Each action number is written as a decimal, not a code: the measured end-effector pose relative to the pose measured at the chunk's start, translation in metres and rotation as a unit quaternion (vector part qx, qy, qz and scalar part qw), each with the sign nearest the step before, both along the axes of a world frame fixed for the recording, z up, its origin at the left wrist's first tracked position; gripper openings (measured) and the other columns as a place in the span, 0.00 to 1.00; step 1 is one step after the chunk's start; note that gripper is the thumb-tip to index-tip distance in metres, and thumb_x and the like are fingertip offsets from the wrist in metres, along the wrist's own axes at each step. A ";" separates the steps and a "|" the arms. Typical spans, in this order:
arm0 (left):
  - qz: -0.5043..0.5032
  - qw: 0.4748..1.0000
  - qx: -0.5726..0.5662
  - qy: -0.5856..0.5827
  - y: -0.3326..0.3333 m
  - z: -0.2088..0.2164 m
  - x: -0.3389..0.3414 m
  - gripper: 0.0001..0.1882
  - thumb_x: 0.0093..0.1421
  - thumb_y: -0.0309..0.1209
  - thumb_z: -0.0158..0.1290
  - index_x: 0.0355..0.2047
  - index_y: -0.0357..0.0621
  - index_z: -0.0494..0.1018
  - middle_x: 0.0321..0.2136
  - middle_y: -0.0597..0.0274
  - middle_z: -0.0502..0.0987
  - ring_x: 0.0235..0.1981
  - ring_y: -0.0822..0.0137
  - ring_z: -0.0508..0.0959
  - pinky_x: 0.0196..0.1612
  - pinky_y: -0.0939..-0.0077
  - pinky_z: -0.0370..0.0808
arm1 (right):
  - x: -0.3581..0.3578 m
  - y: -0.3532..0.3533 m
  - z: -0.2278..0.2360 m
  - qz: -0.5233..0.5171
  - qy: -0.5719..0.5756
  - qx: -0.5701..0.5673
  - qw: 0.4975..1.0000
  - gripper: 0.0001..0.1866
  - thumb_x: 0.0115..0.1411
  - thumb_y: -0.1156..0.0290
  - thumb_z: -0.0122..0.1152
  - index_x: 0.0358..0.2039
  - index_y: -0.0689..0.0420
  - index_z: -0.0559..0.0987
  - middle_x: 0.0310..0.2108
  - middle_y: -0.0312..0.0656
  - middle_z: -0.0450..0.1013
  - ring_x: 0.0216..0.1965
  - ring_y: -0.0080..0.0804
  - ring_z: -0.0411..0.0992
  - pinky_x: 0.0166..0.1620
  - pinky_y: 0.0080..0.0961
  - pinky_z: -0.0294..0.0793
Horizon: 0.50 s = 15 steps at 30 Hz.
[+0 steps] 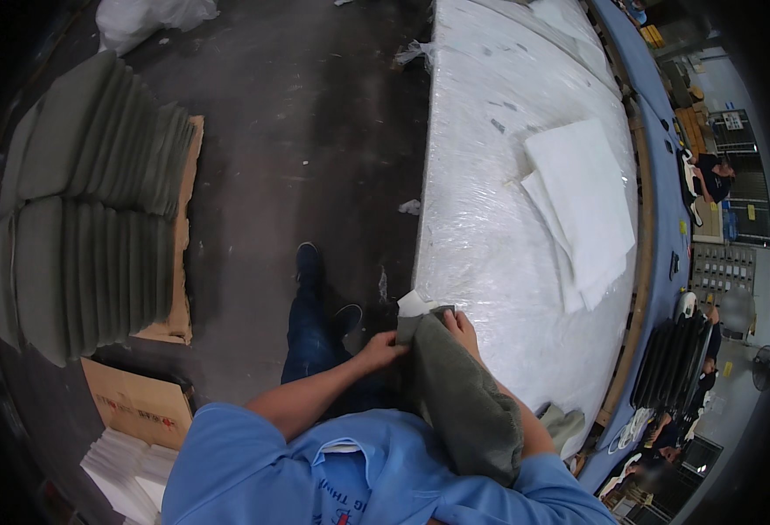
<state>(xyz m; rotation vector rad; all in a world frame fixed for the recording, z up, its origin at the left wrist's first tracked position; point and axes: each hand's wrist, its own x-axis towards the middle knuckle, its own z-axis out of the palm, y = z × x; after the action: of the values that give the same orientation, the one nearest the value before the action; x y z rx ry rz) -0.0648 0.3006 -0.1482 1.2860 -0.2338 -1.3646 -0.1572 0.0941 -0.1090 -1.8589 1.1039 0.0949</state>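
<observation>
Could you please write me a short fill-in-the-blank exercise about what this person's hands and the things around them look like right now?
1. Both the left hand and the right hand grip a grey-green fabric cover with a ____ foam pad poking out of its end.
2. The large plastic-wrapped white table carries loose white foam ____.
3. The stacked grey-green cushions rest on brown ____.

Missing words: white; sheets; cardboard
</observation>
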 end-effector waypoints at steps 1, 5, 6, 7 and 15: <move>0.082 0.996 -0.027 -0.006 -0.008 0.008 0.004 0.14 0.65 0.31 0.58 0.48 0.38 0.77 0.35 0.66 0.82 0.35 0.74 0.77 0.39 0.70 0.74 | 0.007 -0.005 -0.004 -0.004 -0.009 0.027 1.000 0.28 0.71 0.47 0.53 0.36 0.65 0.78 0.27 0.50 0.74 0.30 0.36 0.70 0.37 0.36 0.70; 0.162 0.970 0.147 -0.111 -0.028 0.022 0.015 0.12 0.66 0.37 0.57 0.40 0.41 0.75 0.31 0.54 0.82 0.35 0.61 0.82 0.40 0.63 0.76 | 0.051 -0.010 0.000 0.008 0.002 0.163 0.987 0.28 0.69 0.48 0.57 0.32 0.67 0.80 0.24 0.43 0.74 0.28 0.27 0.69 0.36 0.33 0.70; 0.189 0.958 0.171 -0.130 -0.036 0.032 0.012 0.11 0.66 0.38 0.57 0.39 0.42 0.74 0.30 0.53 0.81 0.34 0.58 0.82 0.40 0.61 0.76 | 0.054 -0.014 -0.003 0.020 0.017 0.151 0.988 0.29 0.69 0.48 0.58 0.32 0.67 0.81 0.23 0.43 0.75 0.28 0.28 0.70 0.36 0.33 0.71; 0.216 0.945 0.195 -0.149 -0.043 0.041 0.012 0.11 0.66 0.38 0.56 0.37 0.43 0.74 0.29 0.52 0.81 0.34 0.56 0.82 0.39 0.60 0.76 | 0.054 -0.018 -0.004 0.031 0.032 0.138 0.989 0.30 0.69 0.47 0.58 0.32 0.67 0.82 0.23 0.43 0.77 0.28 0.28 0.72 0.36 0.33 0.72; 0.225 0.912 0.320 -0.124 -0.087 0.061 0.025 0.12 0.71 0.37 0.46 0.51 0.50 0.67 0.39 0.41 0.81 0.44 0.37 0.80 0.47 0.44 0.73 | 0.084 -0.022 0.006 0.092 0.161 0.027 0.982 0.35 0.65 0.39 0.57 0.34 0.66 0.86 0.26 0.52 0.80 0.33 0.44 0.80 0.40 0.39 0.76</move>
<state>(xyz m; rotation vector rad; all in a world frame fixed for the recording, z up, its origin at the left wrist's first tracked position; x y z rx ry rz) -0.0403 0.2136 -0.0876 1.9191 0.3590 -0.8924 -0.0727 0.0723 -0.1034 -1.9365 1.1288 0.5427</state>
